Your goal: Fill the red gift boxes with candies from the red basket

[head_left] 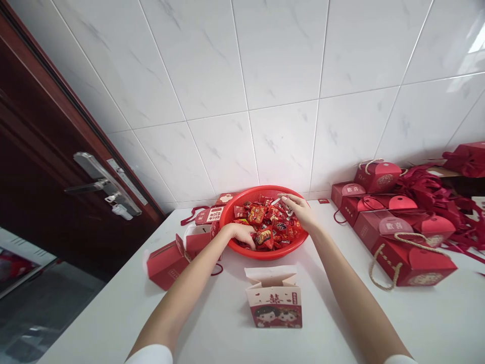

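Note:
A red plastic basket (pixel 227 242) stands against the wall, heaped with red-wrapped candies (pixel 271 222). My left hand (pixel 244 234) reaches over its left rim, fingers curled down among the candies; whatever they pinch is hidden. At the basket's right side my right hand (pixel 298 208) pinches a small white-and-red wrapped candy (pixel 287 206) between thumb and fingers. In front of the basket a small paper gift box (pixel 276 303) stands upright with its top flaps open; two cartoon figures are printed on it. Neither hand touches this box.
On the left, red boxes (pixel 166 265) lie beside the basket. Several red gift boxes with rope handles (pixel 409 253) are stacked on the right, near a heap of dark red ribbons (pixel 424 189). The white table (pixel 326 323) meets a tiled wall; a brown door (pixel 49 131) is at left.

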Demonstrator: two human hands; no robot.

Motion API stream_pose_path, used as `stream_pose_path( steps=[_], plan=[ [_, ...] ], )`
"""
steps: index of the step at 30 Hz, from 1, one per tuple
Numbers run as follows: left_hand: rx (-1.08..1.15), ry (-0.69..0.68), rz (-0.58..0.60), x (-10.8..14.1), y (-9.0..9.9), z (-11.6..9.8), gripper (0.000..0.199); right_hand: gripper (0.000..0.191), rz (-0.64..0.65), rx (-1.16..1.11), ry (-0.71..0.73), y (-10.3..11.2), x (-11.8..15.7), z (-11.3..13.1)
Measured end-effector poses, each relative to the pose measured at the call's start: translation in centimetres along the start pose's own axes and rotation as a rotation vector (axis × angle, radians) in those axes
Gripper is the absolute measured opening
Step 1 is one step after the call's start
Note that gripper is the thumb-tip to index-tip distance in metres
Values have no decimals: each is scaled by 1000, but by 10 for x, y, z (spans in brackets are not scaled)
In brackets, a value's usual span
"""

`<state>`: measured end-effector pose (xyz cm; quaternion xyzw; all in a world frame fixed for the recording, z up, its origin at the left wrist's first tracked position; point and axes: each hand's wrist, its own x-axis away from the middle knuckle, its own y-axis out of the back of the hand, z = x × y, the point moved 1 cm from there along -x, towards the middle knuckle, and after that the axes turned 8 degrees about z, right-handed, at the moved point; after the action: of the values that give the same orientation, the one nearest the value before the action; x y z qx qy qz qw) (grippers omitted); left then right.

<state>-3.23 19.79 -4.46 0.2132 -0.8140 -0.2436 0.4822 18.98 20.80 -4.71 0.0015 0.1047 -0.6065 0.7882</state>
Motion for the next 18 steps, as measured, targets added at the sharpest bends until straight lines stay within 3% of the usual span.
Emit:
stream_pose_path(
  steps=[6,12,18],
  plan=[
    [121,-81,-123,4,1,1,12,48,7,-18,-22,-1,1,0],
    [583,-217,-319,5,3,3,28,48,13,-18,7,-1,1,1],
    [731,-286,-480,7,5,4,30,48,13,-20,4,0,0,0]
  ],
)
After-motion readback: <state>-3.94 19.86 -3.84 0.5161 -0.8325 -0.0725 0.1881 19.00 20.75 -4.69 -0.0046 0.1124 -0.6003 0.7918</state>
